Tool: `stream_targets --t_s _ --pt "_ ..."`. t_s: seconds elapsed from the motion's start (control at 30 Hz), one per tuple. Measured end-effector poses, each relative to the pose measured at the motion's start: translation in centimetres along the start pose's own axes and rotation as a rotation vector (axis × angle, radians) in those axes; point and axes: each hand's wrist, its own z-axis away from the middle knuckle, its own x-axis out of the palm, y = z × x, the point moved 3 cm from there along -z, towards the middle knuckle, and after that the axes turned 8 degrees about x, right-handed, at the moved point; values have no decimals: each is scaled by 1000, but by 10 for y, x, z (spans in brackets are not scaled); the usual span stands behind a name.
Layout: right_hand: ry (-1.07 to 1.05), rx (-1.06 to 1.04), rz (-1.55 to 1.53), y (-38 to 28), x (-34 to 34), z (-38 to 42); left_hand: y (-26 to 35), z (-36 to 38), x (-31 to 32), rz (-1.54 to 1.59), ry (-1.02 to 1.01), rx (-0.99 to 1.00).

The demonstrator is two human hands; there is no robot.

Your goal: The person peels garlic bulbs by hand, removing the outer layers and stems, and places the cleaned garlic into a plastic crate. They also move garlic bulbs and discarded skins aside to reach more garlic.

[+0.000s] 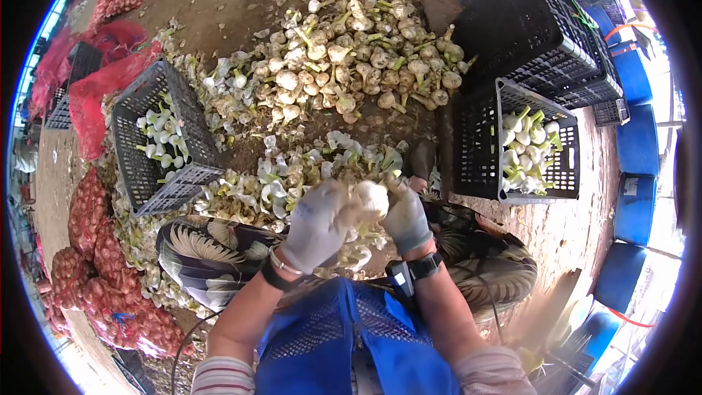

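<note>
A whitish garlic bulb (370,200) is between my two gloved hands, above a litter of peeled skins. My left hand (316,225) has its fingers curled against the bulb's left side, where the edge is blurred. On the bulb's right, my right hand (404,213) is closed near its stem end; whether it grips the stem or a small tool is too blurred to tell. Beyond the hands lies a large pile of untrimmed garlic bulbs (351,58) with stems on the ground.
A black crate (197,175) with white bulbs stands at the left, another black crate (479,139) with bulbs at the right. Stacked crates (541,29) rise at the upper right. Red net sacks (102,292) lie at the left. Loose skins (274,183) cover the ground before the knees.
</note>
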Motion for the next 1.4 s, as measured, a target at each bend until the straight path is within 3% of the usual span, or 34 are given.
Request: stream_targets --t_s 0.03,0.07,0.13,0.17,0.2,0.27,0.33,0.4,0.47,0.53,0.6,0.63,0.7,0.73,0.83,0.87,0.9,0.93,1.0,1.07,1.13,1.17,1.2,1.23,1.27,1.33,1.4 --pt "-8 91 -203 -4 -2 -1 6 8 0 -69 -26 92" --pt "73 -55 -39 -11 -11 -5 10 17 1 -69 -30 92" --pt "145 13 -257 -18 -17 -9 14 36 8 23 -213 72" --pt "87 -23 -235 -22 -21 -10 -3 50 11 74 -288 -82" --pt "87 -23 -237 -21 -16 -7 -10 53 10 74 -289 -82" --pt "76 -122 -71 -19 -5 0 -25 58 4 67 -98 -195" --pt "62 -149 56 -8 -15 -5 -20 37 3 70 -141 -226" --pt "-27 -59 128 6 -12 -12 -16 24 9 -402 -92 -98" --pt "40 -242 215 0 -3 -1 -11 13 17 -231 -174 -48" --pt "-38 -420 281 -25 8 15 -24 23 21 -340 -106 -67" --pt "151 -280 -55 -55 16 29 -48 39 20 -318 -160 -228" --pt "202 -383 45 -75 17 44 -55 45 18 -332 -161 -282" --pt "-307 -441 -332 -105 -15 39 -67 55 17 -299 -151 -326" --pt "-429 -442 -505 -120 -18 40 -71 58 16 -251 -151 -356" --pt "-330 -530 -445 -130 -19 15 -81 52 22 -63 -140 -453" --pt "-47 -531 -294 -127 -26 0 -85 49 24 30 -133 -504" --pt "232 -520 -139 -126 -35 -15 -84 45 24 -144 -118 -485" --pt "232 -515 -140 -126 -43 -33 -91 47 25 -147 -118 -489" --pt "369 -487 241 -126 -65 -74 -109 54 31 -1 -160 -569" --pt "386 -440 269 -123 -84 -129 -124 56 36 -37 -210 -644" --pt "577 -377 521 -120 -117 -188 -129 53 41 -192 -49 -371" --pt "575 -358 519 -121 -127 -215 -135 57 45 -253 -13 -358" --pt "682 -305 844 -125 -135 -241 -139 57 46 -259 -19 -372" --pt "780 -243 1171 -127 -145 -266 -143 58 47 -91 -44 -534" --pt "778 -227 1165 -123 -162 -300 -143 56 47 77 -66 -694" --pt "984 -64 1447 -107 -162 -340 -128 33 44 123 -84 -757" --pt "928 -15 1325 -103 -135 -316 -129 31 46 50 -163 -829"
